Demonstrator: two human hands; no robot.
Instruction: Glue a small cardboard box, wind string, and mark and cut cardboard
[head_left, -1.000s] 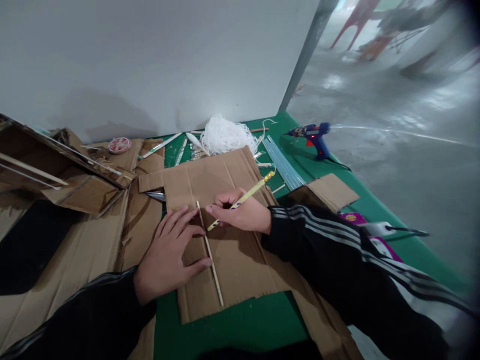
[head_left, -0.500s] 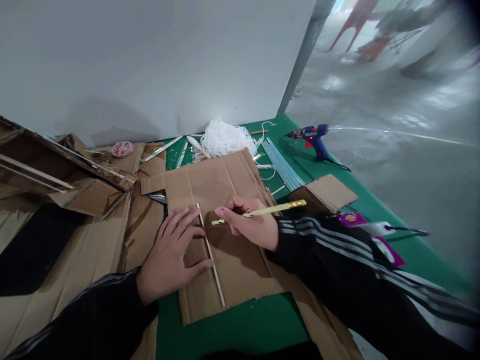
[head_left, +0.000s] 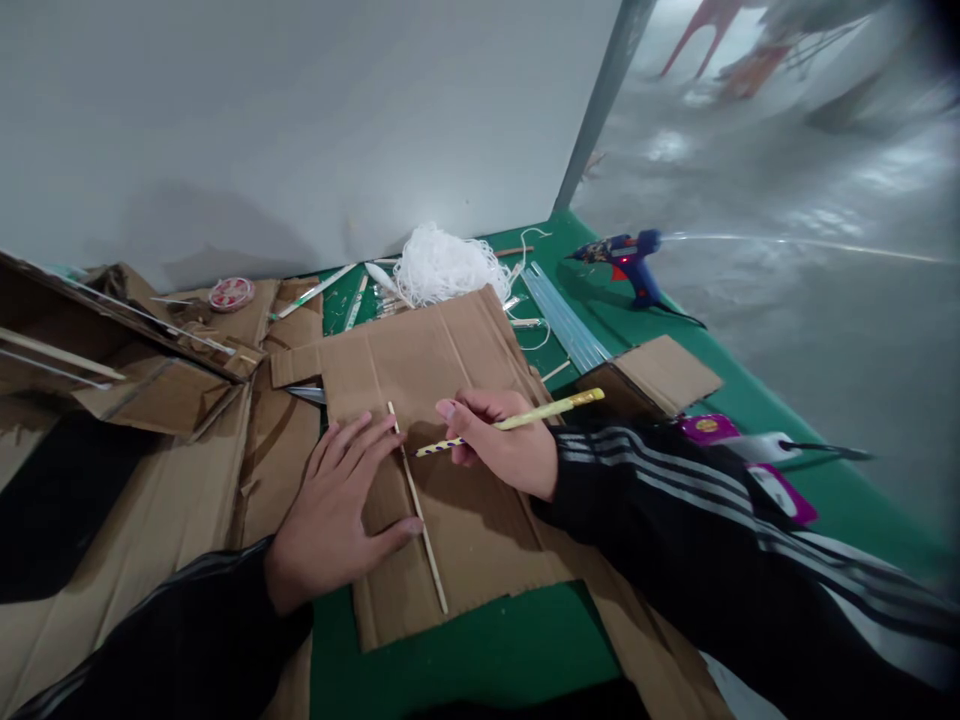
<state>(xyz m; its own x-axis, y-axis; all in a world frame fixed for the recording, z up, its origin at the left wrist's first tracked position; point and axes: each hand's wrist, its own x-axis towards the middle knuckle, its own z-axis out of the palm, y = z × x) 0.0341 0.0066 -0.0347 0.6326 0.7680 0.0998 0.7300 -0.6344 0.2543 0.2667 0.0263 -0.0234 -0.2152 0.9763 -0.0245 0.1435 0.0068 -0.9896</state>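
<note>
A thin wooden stick [head_left: 421, 520] lies lengthwise on a piece of brown cardboard [head_left: 480, 540]. My left hand [head_left: 341, 510] rests flat with its fingers spread, fingertips and thumb touching the stick against the cardboard. In my right hand [head_left: 499, 440] is a yellow pencil [head_left: 551, 408], held in a writing grip just right of the stick. The pencil's tip points left and sits close to the stick's edge; I cannot tell whether it touches the cardboard.
A blue hot glue gun [head_left: 634, 262] lies at the right on the green table [head_left: 465, 655]. White string [head_left: 446, 265] is heaped at the back beside clear glue sticks [head_left: 564, 318]. A cardboard box [head_left: 660, 375] stands right; a cardboard structure [head_left: 142, 390] stands left.
The pencil in my right hand has turned a little, its tip coming left and down nearer the stick. My left hand stays on the stick. The view has shifted slightly.
</note>
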